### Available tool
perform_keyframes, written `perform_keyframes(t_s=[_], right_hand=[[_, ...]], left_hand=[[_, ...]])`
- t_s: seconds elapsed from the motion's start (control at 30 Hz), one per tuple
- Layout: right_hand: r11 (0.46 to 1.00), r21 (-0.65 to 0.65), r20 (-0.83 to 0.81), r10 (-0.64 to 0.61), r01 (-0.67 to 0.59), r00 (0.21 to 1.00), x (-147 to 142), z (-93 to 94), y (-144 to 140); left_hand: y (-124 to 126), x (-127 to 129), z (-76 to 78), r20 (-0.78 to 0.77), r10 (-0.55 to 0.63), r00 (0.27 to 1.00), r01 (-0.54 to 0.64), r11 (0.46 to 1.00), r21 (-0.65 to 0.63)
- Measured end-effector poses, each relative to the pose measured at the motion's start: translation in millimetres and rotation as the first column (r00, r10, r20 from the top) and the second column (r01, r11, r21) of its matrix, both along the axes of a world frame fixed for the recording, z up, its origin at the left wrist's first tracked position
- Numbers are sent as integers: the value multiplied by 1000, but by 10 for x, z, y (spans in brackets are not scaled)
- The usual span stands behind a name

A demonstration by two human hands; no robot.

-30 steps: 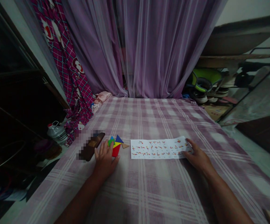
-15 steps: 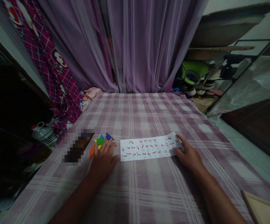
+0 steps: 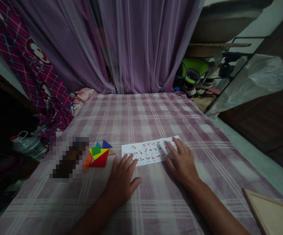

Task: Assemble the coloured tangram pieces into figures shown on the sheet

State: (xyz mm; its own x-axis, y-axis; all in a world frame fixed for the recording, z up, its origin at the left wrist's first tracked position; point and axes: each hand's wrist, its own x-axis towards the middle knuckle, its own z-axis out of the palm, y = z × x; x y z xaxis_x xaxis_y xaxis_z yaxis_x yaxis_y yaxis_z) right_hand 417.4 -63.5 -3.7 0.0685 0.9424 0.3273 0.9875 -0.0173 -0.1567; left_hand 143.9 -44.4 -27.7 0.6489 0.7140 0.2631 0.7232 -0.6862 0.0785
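Nearest, the left hand lies flat, fingers spread, tips touching the near left edge of the paper sheet; the right hand presses open-palmed on its right part, holding nothing. With both hands on it, the thin sheet could wrinkle or slide toward the coloured puzzle pieces just left. Its small coloured figures are too tiny to read.

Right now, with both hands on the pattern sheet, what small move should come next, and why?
Probably slide the left hand back left to the coloured pieces. Both hands lie flat and empty; the left hand's fingertips only touch the near left corner of the pattern sheet, while the right hand already presses its right end. The pieces sit untouched beside the sheet.
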Motion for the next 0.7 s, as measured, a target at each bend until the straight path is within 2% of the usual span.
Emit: perform_keyframes(t_s=[0.03, 0.1, 0.17, 0.3, 0.5, 0.7], right_hand=[[992, -42, 11, 121, -120, 993, -135, 7, -25], [937, -139, 1, 324, -321, 946, -376, 5, -65], [904, -195, -30, 383, -382, 923, -527, -12, -83], [900, -230, -59, 367, -370, 928, -594, -37, -71], [925, -213, -55, 309, -313, 949, -661, -76, -73], [914, -238, -70, 321, -329, 944, -672, -48, -54]], left_hand=[[-2, -2, -1, 7, -4, 1000, 4, 1000, 4], [-9, -1, -2, 23, -12, 1000, 11, 1000, 14], [-14, 4, -4, 34, -8, 999, 8, 1000, 17], [-17, 16, 4, 25, 9, 1000, -9, 1000, 13], [-43, 45, 39, 20, 26, 999, -26, 999, 19], [-54, 57, 43, 12, 40, 999, -40, 999, -3]])
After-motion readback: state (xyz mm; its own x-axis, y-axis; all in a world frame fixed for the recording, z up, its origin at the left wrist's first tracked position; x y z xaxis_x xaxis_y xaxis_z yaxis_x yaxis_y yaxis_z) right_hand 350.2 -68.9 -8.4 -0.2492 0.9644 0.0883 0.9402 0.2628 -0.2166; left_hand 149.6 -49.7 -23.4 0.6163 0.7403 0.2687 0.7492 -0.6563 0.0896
